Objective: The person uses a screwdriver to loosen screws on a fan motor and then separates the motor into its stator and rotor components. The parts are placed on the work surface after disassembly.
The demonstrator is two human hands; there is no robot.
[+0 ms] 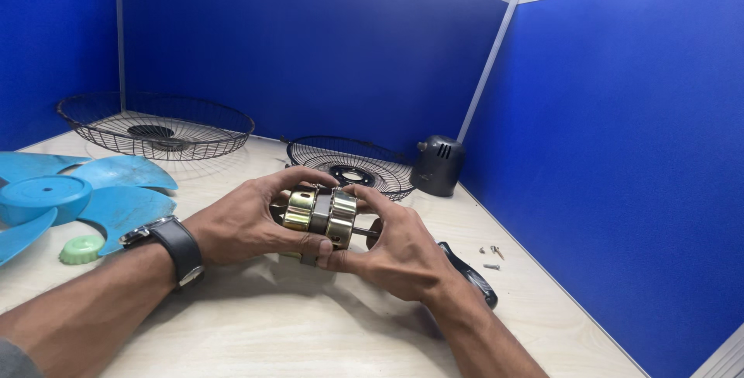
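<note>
Hands: I've got both hands wrapped around the fan motor, just above the counter. Left hand, with the black wristwatch, is closed on the left end, fingers curled over the top. Right hand grips the right end, thumb and fingertips pinching the rim.

Motor position: held between the 2 hands, middle of the view, shaft pointing right toward my right palm.

Motor looks: bare, no outer cover. I see 2 brassy, shiny end shells with a dull grey band between them, and a thin dark shaft poking out.

Progress, my read: the fan already lies in parts around me, so stripping looks well along; the motor itself still looks whole, shells together.

Near right: a black handled tool lies partly under my right wrist; I can't tell what kind. A few small screws sit loose just beyond it.

Near left: blue fan blade flat on the counter, with a small green cap beside it.

Further back: smaller black wire guard behind the motor, dark grey motor cover standing to its right.

Farthest: larger wire guard at the back left, against the blue partition walls.
</note>
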